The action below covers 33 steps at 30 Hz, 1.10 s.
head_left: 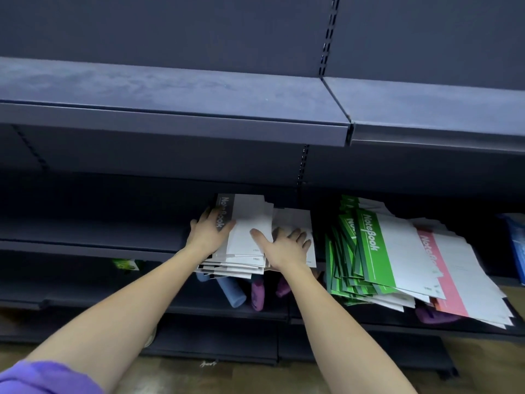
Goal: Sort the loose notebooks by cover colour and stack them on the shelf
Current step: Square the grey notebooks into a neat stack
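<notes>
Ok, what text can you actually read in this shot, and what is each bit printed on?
"NoteBook": grey notebook under the left hand, partly covered.
"NoteBook": top green notebook.
"Note...": pink notebook, the rest blurred.
Small print at the grey stack's lower corners: too small to read.
Green notebooks beneath: lettering mostly hidden.

Blue packet (515, 245) cut off by right edge. Rolled blue and purple items (244, 292) half hidden under grey notebook stack (241, 260). Small green item (125, 263) on lower shelf too blurred to identify.
</notes>
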Each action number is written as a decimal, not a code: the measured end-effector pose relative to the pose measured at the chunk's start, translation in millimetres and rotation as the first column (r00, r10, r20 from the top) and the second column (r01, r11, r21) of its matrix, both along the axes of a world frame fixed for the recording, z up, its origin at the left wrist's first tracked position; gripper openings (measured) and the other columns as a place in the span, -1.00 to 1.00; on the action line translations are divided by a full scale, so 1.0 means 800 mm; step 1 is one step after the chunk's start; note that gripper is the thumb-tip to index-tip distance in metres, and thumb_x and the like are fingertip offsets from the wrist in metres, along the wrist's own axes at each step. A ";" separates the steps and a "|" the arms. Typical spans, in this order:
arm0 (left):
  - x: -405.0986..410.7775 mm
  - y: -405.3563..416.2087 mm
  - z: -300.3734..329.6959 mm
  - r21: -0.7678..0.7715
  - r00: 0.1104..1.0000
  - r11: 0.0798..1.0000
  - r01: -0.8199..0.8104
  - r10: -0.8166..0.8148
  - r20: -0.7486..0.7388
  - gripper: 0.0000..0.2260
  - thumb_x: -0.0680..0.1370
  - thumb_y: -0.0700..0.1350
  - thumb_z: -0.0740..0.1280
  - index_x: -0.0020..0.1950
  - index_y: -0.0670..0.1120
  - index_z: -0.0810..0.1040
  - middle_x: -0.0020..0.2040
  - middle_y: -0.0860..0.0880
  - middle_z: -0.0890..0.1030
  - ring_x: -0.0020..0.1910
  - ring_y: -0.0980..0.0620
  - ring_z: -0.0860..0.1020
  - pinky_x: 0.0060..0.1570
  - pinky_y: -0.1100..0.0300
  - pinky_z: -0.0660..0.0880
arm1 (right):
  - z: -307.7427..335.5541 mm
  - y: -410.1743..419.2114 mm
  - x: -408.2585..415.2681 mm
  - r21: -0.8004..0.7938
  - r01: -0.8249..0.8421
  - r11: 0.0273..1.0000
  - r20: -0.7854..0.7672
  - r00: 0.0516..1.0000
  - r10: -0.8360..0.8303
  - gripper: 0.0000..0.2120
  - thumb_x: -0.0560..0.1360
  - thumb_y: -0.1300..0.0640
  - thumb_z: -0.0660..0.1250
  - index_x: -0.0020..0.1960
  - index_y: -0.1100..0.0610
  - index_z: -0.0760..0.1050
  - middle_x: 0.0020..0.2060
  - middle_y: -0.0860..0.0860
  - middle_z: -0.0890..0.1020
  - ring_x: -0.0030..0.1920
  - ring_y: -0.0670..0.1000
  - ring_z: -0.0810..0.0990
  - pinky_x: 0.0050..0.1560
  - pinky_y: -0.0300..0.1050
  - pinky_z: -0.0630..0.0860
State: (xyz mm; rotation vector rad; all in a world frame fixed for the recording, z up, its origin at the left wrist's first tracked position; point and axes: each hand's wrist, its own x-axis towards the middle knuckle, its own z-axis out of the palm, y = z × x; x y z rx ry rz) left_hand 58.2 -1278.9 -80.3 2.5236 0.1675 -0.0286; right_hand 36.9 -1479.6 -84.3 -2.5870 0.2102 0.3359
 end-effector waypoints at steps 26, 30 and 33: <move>0.004 0.013 0.003 -0.170 0.995 0.983 -0.076 0.065 -0.070 -0.09 0.44 0.42 0.24 0.62 -0.04 0.05 0.48 -0.13 0.40 0.40 -0.28 0.38 0.35 -0.13 0.36 | 0.002 0.025 -0.006 0.383 0.062 0.922 0.090 0.990 -0.104 -0.05 0.25 -0.48 0.18 0.48 0.06 0.29 0.40 0.07 0.39 0.39 0.11 0.31 0.35 0.05 0.32; 0.002 0.014 0.003 -0.183 0.997 0.980 -0.082 0.079 -0.023 -0.18 0.52 0.29 0.33 0.62 -0.06 0.09 0.50 -0.14 0.37 0.42 -0.23 0.39 0.28 0.01 0.41 | 0.001 0.016 -0.004 0.388 0.034 0.921 0.156 0.982 -0.102 -0.23 0.33 -0.42 0.31 0.38 0.03 0.43 0.29 0.02 0.51 0.27 0.07 0.48 0.23 0.03 0.47; -0.003 -0.001 0.008 -0.192 0.994 0.976 -0.106 0.103 -0.027 -0.24 0.49 0.30 0.33 0.56 -0.02 0.18 0.36 -0.14 0.51 0.30 -0.25 0.48 0.10 0.04 0.45 | 0.001 0.011 0.000 0.362 0.030 0.932 0.200 0.974 -0.109 -0.34 0.41 -0.32 0.35 0.34 0.07 0.44 0.23 0.03 0.57 0.23 0.10 0.52 0.18 0.01 0.50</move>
